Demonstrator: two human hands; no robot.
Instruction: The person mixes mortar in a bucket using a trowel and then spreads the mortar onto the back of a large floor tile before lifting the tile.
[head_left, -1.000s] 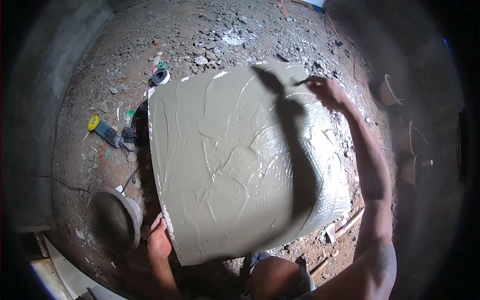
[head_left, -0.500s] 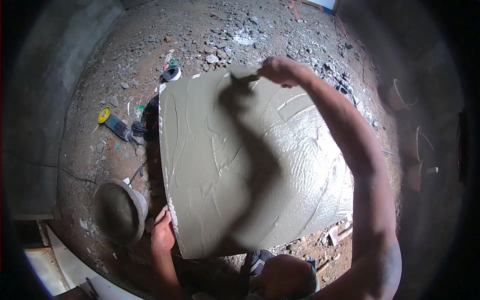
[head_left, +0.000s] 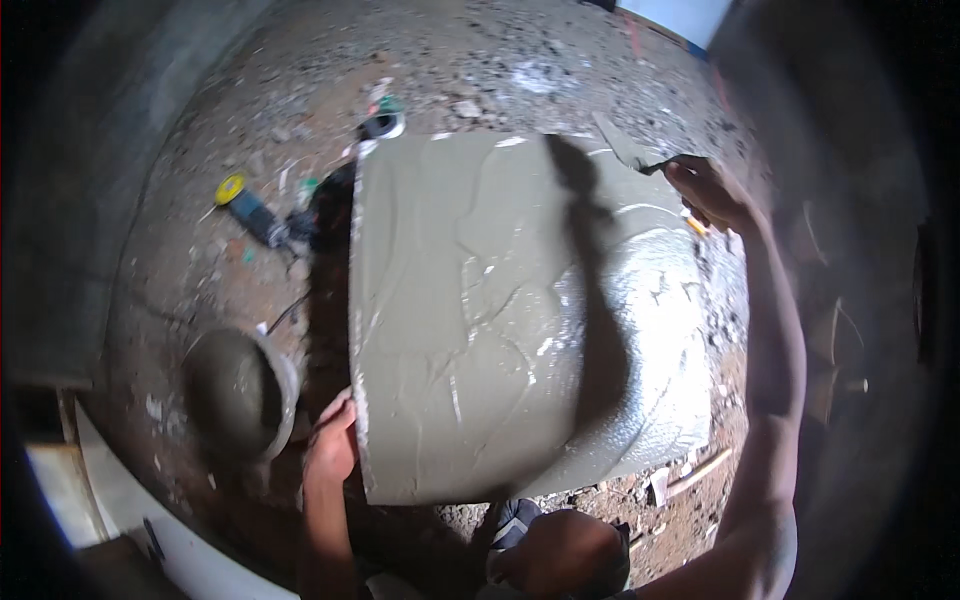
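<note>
A broad rectangular panel (head_left: 430, 260) lies before me, its face covered in wet grey cement with ridges and a glossy patch on the right. My right hand (head_left: 706, 192) is closed round the handle of a trowel (head_left: 618, 143), at the panel's far right corner. The trowel's blade points away to the left, over the far edge. At the near left, my left hand (head_left: 334, 440) grips the panel's pale, rough side edge; some of its fingers are hidden by the edge. The arm's shadow falls across the cement.
A bucket (head_left: 290, 385) with grey mix stands left of the panel. Beyond it lies an angle grinder (head_left: 255, 217) with a yellow disc. A white-and-black roll (head_left: 383, 125) sits past the far left corner. Rubble (head_left: 470, 75) covers the ground, and walls rise on both sides.
My right hand has swept right along the far edge with the trowel, whose blade now shows. The left hand stays on the side edge. The whole view has shifted slightly.
</note>
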